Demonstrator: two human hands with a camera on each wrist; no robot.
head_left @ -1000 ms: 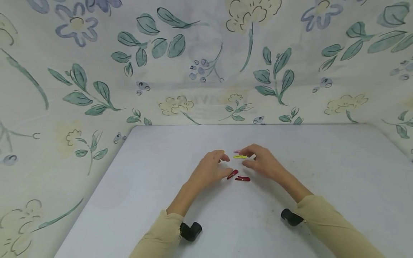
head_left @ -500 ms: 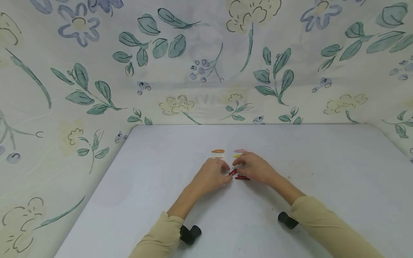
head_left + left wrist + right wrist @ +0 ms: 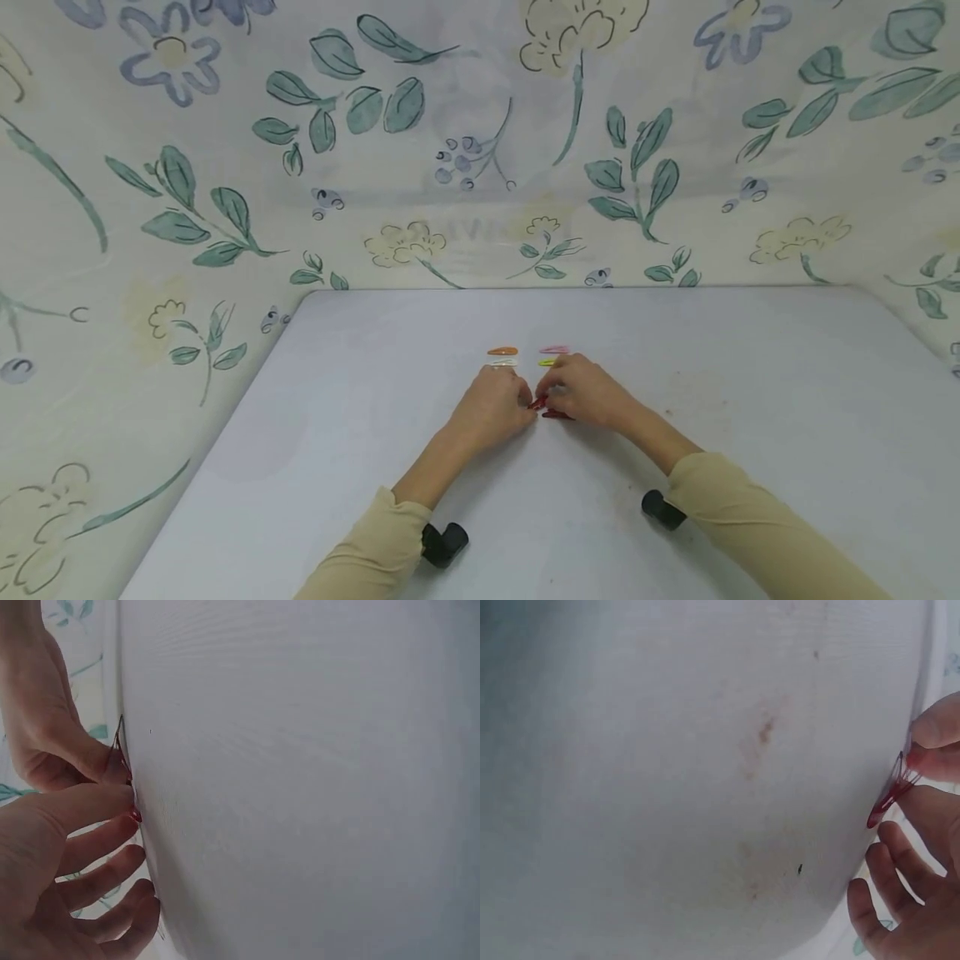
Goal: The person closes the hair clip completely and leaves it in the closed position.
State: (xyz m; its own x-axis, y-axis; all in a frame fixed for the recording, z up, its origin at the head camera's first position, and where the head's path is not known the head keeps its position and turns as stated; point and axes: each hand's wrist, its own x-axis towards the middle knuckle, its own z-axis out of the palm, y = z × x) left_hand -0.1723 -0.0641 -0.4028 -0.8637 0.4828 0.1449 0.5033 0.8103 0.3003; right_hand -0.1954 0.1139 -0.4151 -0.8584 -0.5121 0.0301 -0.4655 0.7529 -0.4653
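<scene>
Left hand [image 3: 491,408] and right hand [image 3: 588,392] meet over the middle of the white table. Between their fingertips is a small red snap hair clip [image 3: 537,403], tilted. In the left wrist view the left thumb and index finger pinch one end of this red hair clip [image 3: 136,814]. The right thumb and fingertips pinch its other end, partly hidden by the fingers. Just below the right hand lies a second red hair clip [image 3: 557,414]; in the right wrist view this second clip [image 3: 885,804] shows in front of the right thumb.
Beyond the left hand lie an orange hair clip [image 3: 502,351] and a white one [image 3: 502,362]. Behind the right hand are a pink clip [image 3: 555,349] and a yellow clip [image 3: 547,362], partly covered. A floral cloth [image 3: 480,225] rises behind the white table [image 3: 337,375].
The right hand has come left and toward the body, from beside the yellow clip to the tilted red hair clip. The left hand has drawn back slightly, uncovering the orange and white clips.
</scene>
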